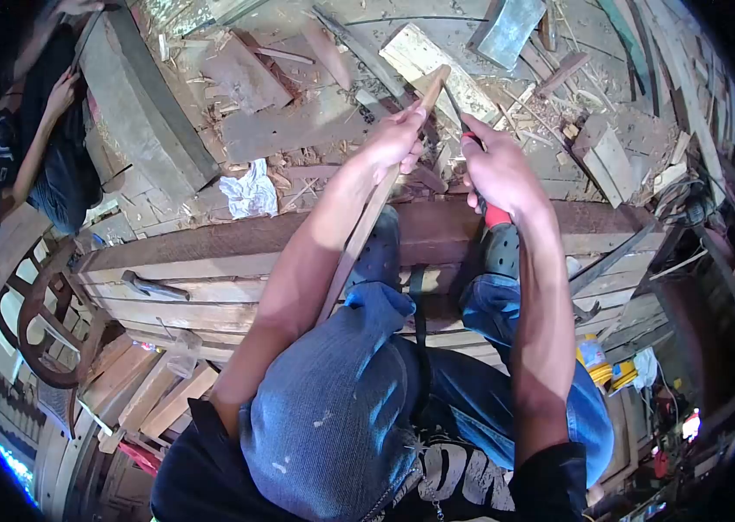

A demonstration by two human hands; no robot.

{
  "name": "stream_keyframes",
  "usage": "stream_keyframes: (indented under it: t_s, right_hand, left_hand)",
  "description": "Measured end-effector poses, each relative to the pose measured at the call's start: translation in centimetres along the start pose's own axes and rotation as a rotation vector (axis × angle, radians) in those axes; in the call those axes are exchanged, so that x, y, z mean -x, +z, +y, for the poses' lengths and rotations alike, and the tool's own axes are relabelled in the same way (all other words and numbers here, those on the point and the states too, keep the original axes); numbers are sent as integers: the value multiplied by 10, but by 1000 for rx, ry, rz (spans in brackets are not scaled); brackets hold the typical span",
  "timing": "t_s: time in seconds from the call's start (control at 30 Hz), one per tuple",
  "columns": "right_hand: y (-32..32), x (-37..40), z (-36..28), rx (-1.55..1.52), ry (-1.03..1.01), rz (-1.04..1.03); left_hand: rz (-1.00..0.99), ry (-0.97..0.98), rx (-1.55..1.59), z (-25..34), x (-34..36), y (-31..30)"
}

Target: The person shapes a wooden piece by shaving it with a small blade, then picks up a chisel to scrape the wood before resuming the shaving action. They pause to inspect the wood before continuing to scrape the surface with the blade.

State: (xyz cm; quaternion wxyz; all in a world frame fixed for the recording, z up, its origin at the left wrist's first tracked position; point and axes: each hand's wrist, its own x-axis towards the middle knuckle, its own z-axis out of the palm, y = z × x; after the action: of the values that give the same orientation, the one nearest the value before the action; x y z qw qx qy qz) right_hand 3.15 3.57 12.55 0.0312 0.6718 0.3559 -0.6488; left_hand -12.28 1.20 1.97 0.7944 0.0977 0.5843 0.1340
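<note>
My left hand (392,143) is closed around a long, thin wooden strip (355,244). The strip slants from its tapered tip, over a pale wood block (415,50), back past my left forearm toward my knee. In my right hand (507,170) is a knife with a red and black handle (495,214), gripped with the fingers wrapped round it. Its dark narrow blade (454,104) points up and away, close beside the strip's tip. Both hands are above the littered floor, just beyond my shoes (374,252).
A thick wooden beam (298,233) crosses under my feet. Wood shavings, offcuts and a crumpled white cloth (250,189) lie ahead. A big timber (141,96) stands at left, beside another person's arm (41,130). A metal box (511,33) sits at the top. A dark clamp-like tool (154,287) rests at left.
</note>
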Motion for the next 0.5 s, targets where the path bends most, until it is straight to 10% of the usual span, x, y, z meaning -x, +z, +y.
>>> stream_keyframes:
  t_s: [0.5]
  right_hand:
    - [13,-8,-2,90,-11,58]
  left_hand:
    - [-18,11,-19,3,3,-1]
